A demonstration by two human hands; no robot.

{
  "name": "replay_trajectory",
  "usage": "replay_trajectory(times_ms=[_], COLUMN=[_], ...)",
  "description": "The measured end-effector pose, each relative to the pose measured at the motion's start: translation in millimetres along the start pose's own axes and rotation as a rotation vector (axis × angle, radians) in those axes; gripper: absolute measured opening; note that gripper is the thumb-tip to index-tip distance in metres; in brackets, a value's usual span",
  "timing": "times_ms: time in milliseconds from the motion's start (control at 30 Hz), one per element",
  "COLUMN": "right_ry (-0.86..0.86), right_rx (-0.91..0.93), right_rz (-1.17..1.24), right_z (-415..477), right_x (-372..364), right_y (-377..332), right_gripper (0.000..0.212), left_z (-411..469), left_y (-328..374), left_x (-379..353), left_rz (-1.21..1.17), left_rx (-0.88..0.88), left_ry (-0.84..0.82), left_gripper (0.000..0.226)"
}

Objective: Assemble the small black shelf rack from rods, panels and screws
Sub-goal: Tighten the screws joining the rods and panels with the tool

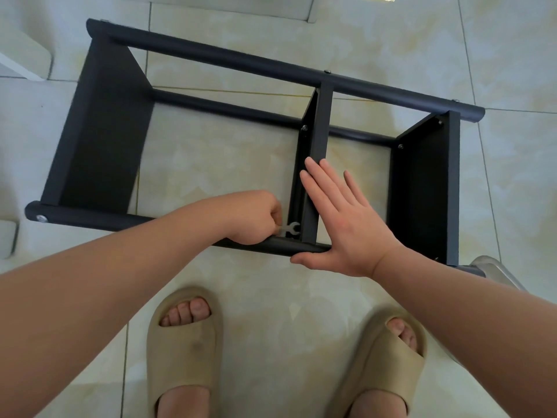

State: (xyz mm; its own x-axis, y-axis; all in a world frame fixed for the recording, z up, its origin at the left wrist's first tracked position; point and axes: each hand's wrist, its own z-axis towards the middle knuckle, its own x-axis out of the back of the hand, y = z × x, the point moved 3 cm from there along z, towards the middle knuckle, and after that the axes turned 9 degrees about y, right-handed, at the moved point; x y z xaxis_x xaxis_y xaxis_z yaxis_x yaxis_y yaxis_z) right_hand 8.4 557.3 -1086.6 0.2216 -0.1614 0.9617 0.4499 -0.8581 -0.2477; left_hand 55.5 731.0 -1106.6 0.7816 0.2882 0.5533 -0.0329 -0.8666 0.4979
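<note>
Black rack [99,131] seems nearly built; left hand [256,218] pinches a wrench [291,230] at the middle panel [321,122], right hand [340,218] presses with straight fingers.

One wide-angle camera on the person's head looks steeply down and slightly forward, close enough that the rack [99,131] on the floor [229,164] fills the upper half, above the feet [184,342].
</note>
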Motion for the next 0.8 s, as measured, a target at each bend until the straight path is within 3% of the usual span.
replay_trajectory(times_ms=[100, 267, 400, 533, 700, 800], right_ry=[-0.045, -0.144, 0.005, 0.138, 0.018, 0.063], right_rx=[-0.031, -0.082, -0.199, -0.403, -0.417, -0.446], right_rz=[-0.022, 0.056, 0.184, 0.161, -0.038, -0.089], right_z=[-1.5, 2.5, 23.1, 65.5, 103.0, 115.2], right_x=[4.1, 19.7, 50.5, 74.0, 63.4, 53.5], right_y=[-1.3, 0.0, 19.8, 64.0, 109.5, 124.4], right_gripper=[0.121, 0.12, 0.083, 0.074, 0.077, 0.061], left_z=[-9.6, -24.1, -13.8, 22.9, 82.9, 107.8], left_y=[-8.6, -5.9, 15.2, 44.5, 57.6, 50.7], left_x=[12.0, 53.9, 98.6, 135.3, 159.5, 162.9], left_rz=[0.243, 0.212, 0.106, 0.203, 0.218, 0.198], left_rx=[0.115, 0.101, -0.007, -0.108, -0.031, 0.026], left_ry=[0.116, 0.304, 0.516, 0.692, 0.663, 0.596], left_gripper=[0.019, 0.012, 0.006, 0.004, 0.007, 0.01])
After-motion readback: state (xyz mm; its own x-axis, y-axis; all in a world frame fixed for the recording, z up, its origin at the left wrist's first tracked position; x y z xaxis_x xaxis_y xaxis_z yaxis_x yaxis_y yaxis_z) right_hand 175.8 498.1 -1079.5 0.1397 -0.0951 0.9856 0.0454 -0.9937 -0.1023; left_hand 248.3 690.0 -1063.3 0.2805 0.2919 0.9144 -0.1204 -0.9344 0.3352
